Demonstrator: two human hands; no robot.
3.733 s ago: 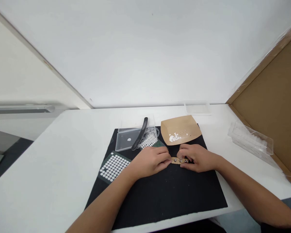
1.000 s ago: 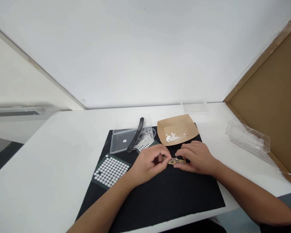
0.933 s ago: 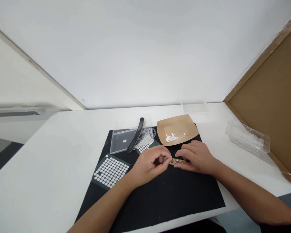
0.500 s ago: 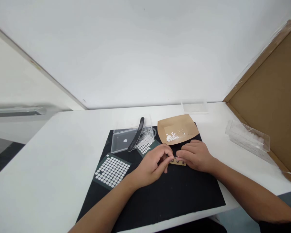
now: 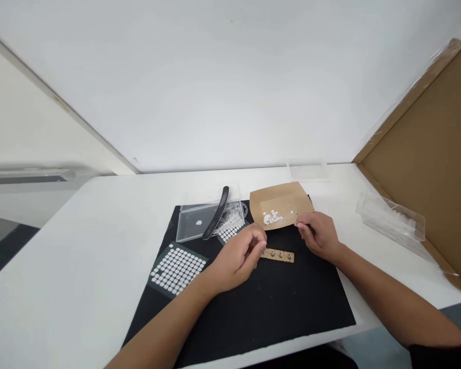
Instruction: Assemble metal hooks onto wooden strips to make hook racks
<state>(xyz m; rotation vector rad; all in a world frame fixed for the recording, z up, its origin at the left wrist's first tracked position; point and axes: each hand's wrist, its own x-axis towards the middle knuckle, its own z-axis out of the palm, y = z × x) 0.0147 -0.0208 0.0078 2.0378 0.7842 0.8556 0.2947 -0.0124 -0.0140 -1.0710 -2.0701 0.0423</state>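
Head view. Left hand (image 5: 238, 256): grip half curled at the left end of the studded brown strip (image 5: 281, 255), which lies flat on the black mat (image 5: 272, 307); whether it holds the strip cannot be told. Right hand (image 5: 319, 237): grip pinched closed at the near edge of the paper tray (image 5: 280, 202), contents too small to tell.

Left hand (image 5: 238, 256) at studded strip (image 5: 278, 255), right hand (image 5: 319, 237) by paper tray (image 5: 280, 201)

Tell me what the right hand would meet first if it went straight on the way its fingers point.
Most likely the near edge of the brown paper tray. The right hand points its fingertips away and leftward at it, so close that they may already touch; depth is unclear.
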